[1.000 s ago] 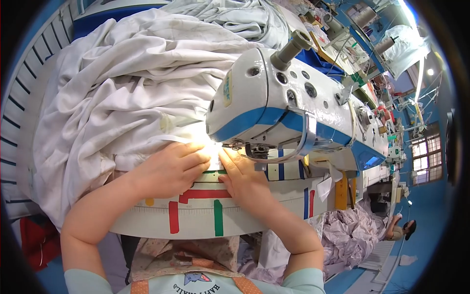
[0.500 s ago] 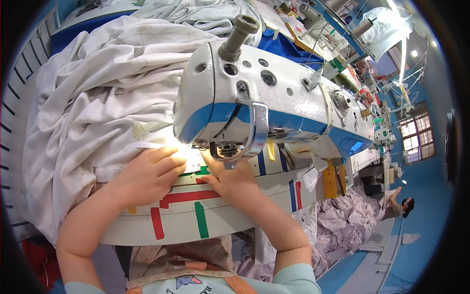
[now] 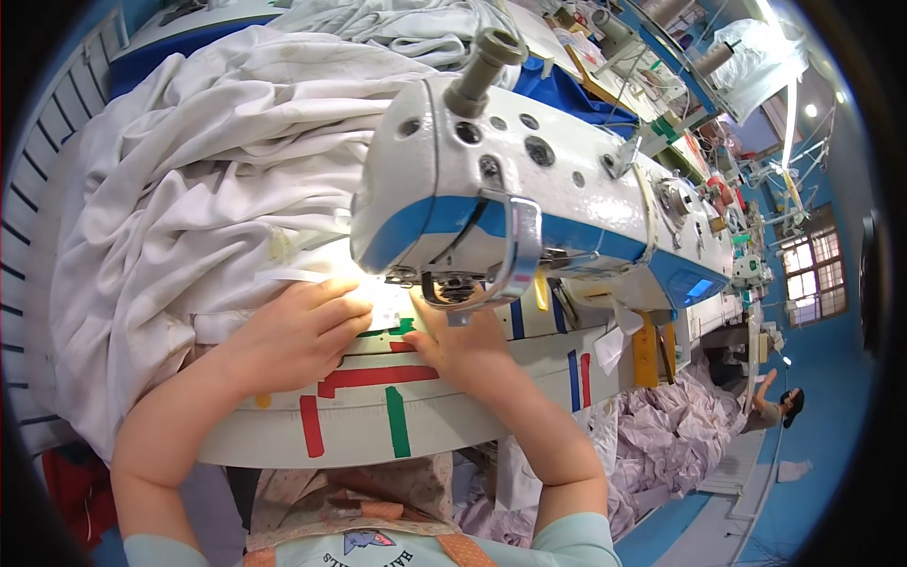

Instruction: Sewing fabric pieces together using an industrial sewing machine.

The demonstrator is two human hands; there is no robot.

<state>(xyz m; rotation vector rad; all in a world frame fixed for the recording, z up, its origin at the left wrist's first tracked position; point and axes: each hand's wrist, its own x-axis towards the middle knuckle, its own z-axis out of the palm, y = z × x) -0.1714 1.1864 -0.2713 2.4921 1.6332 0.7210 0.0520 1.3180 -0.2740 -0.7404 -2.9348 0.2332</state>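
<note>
Left hand [image 3: 300, 335] lies bent over the near edge of the white fabric [image 3: 217, 170], fingers together, just beside the lit spot under the head of the sewing machine [image 3: 529, 180]. Right hand [image 3: 468, 345] sits opposite, thumb apart from the fingers, which reach beneath the machine's metal guard [image 3: 525, 241]. This flanking placement presumably steadies the work flat at the needle. Whether either hand pinches cloth or merely presses cannot be told; glare and the guard obscure the fingertips. Red tape [image 3: 378, 378] and a green strip [image 3: 398, 421] on the table [image 3: 255, 435] probably serve as guides. The fabric, heaped left of and beyond the machine, is matt, loosely folded, with a yellowish patch near the lit spot.
</note>
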